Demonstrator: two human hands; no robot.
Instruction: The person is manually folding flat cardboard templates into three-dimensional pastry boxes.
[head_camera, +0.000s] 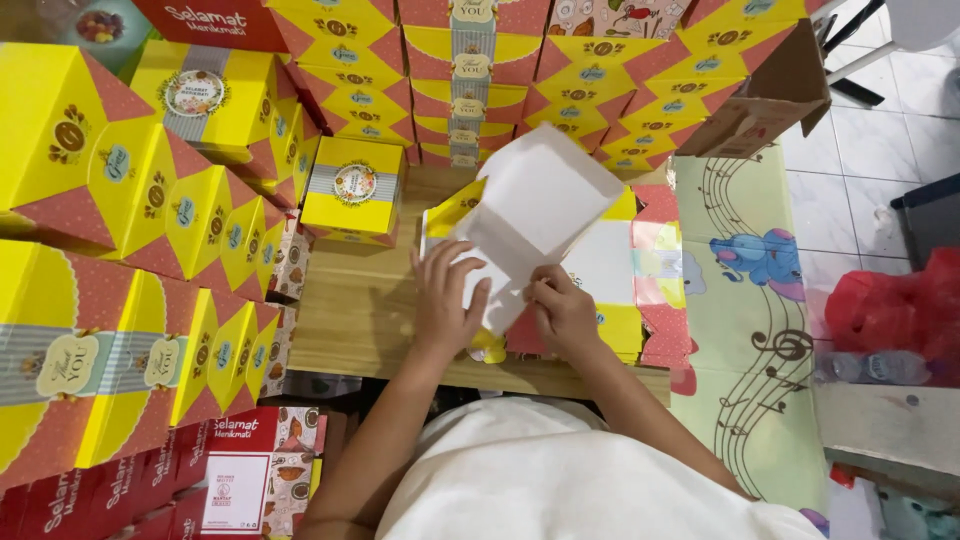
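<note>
A low wooden desk (360, 310) stands on a patterned play mat (750, 330) — pale floor tiles (860, 160) lie beyond, evenly lit.

Wooden table (370, 320) under flat box blanks (640, 300)
</note>
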